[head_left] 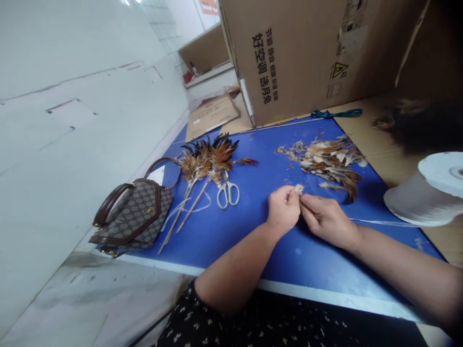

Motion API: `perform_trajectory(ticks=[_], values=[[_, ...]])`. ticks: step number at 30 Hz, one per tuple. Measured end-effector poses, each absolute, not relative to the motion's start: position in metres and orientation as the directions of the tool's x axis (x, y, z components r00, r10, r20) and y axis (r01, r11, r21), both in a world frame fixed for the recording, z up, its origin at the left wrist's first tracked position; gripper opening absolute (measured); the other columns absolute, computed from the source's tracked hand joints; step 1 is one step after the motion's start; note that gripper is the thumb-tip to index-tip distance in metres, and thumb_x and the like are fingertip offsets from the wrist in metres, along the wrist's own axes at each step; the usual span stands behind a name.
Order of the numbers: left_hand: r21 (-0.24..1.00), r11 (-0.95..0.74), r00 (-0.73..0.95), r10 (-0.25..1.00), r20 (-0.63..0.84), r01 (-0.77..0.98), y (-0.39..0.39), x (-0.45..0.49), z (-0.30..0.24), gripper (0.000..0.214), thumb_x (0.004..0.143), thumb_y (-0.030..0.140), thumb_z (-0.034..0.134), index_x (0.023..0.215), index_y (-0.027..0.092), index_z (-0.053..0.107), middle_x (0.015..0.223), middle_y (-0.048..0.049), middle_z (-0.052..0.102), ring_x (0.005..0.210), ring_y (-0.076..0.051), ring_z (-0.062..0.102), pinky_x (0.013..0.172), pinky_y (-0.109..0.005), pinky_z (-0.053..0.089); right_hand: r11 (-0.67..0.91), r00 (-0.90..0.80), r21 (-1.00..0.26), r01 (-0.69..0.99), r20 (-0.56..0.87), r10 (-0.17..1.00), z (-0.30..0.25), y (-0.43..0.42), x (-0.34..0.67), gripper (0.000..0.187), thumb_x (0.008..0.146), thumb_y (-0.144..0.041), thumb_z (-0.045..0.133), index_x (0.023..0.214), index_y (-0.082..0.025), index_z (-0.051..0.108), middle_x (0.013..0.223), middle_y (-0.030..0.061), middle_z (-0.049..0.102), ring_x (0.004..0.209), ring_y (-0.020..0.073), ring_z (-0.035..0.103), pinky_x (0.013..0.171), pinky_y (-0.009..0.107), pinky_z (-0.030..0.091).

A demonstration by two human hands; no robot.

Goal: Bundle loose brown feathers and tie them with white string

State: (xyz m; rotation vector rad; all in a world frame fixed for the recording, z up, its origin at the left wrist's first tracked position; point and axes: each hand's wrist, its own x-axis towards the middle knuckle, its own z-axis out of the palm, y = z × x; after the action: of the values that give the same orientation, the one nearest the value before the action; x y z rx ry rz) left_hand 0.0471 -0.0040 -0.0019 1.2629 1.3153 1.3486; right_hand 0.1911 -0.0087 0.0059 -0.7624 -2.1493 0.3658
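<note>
Both my hands meet over the blue table top [253, 231]. My left hand [284, 208] is closed in a pinch on a small pale feather tuft [298, 188] at its fingertips. My right hand [325, 217] touches the left, its fingers pressed together at the same tuft. A thin white ribbon [383, 222] runs from under my right hand to a large white spool [430, 190] on the right. A loose pile of brown and white feathers [329, 161] lies just beyond my hands.
Silver scissors [227, 192] lie left of my hands, next to two feather bundles on thin sticks [202, 166]. A patterned brown handbag [135, 214] sits on the table's left corner. A big cardboard box [307, 53] stands behind, and dark feathers [419, 123] lie at the right.
</note>
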Motion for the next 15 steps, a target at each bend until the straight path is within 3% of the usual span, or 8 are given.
perform_trajectory(ticks=[6, 10, 12, 15], values=[[0.981, -0.129, -0.119, 0.982, 0.147, 0.143, -0.003, 0.046, -0.006, 0.021, 0.093, 0.031, 0.062, 0.078, 0.017, 0.068, 0.07, -0.0001, 0.064, 0.068, -0.014, 0.056, 0.068, -0.026, 0.046, 0.777, -0.53, -0.493, 0.391, 0.57, 0.628, 0.0, -0.008, 0.19, 0.02, 0.101, -0.013, 0.047, 0.084, -0.022, 0.052, 0.07, 0.0002, 0.058, 0.061, 0.0145, 0.058, 0.062, 0.027, 0.044], [0.937, -0.172, -0.057, 0.978, 0.199, 0.304, 0.0, 0.041, -0.008, 0.026, 0.098, 0.03, 0.056, 0.078, 0.018, 0.068, 0.069, -0.0009, 0.063, 0.069, -0.016, 0.057, 0.069, -0.027, 0.046, 0.77, -0.588, -0.498, 0.398, 0.506, 0.631, 0.001, -0.002, 0.196, 0.019, 0.102, -0.015, 0.045, 0.085, -0.022, 0.05, 0.07, 0.0008, 0.058, 0.062, 0.0153, 0.058, 0.063, 0.028, 0.043], [0.862, -0.249, 0.047, 0.966, 0.255, 0.441, 0.002, 0.036, -0.006, 0.025, 0.099, 0.027, 0.052, 0.084, 0.019, 0.069, 0.075, -0.0034, 0.068, 0.073, -0.018, 0.061, 0.074, -0.03, 0.049, 0.766, -0.658, -0.48, 0.428, 0.415, 0.628, 0.007, 0.003, 0.204, 0.02, 0.103, -0.017, 0.044, 0.085, -0.023, 0.048, 0.071, 0.0008, 0.058, 0.062, 0.0158, 0.057, 0.063, 0.029, 0.042], [0.649, -0.417, 0.31, 0.909, 0.279, 0.636, 0.003, 0.029, 0.001, 0.024, 0.099, 0.018, 0.046, 0.093, 0.018, 0.069, 0.091, -0.0091, 0.073, 0.087, -0.022, 0.067, 0.086, -0.034, 0.053, 0.783, -0.729, -0.384, 0.489, 0.312, 0.609, 0.021, 0.009, 0.218, 0.02, 0.105, -0.021, 0.043, 0.085, -0.023, 0.047, 0.074, 0.0019, 0.058, 0.064, 0.0174, 0.055, 0.064, 0.032, 0.039]])
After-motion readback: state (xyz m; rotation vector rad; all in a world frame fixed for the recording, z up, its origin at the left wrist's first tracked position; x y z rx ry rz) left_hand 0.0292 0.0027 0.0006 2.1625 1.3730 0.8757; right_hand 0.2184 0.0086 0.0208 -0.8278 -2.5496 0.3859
